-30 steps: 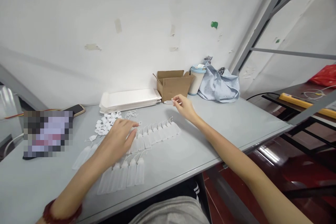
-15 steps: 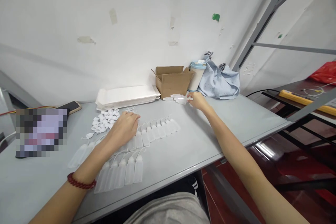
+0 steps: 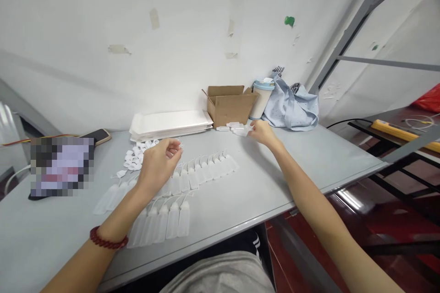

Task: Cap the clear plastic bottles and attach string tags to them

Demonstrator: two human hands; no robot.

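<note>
The left hand is loosely open, while the right hand, grip unclear, could scatter the clear pieces by nudging them.

Along the rear edge of the bench stand, left to right, a stack, a box, a cup and a bag. Loose pieces lie before the box; rows of tubes lie nearer the front edge.

We see 1 cup w/ blue lid next to 1 lt-blue cloth bag, 1 phone at L, yellow strip & red plastic far R.
</note>
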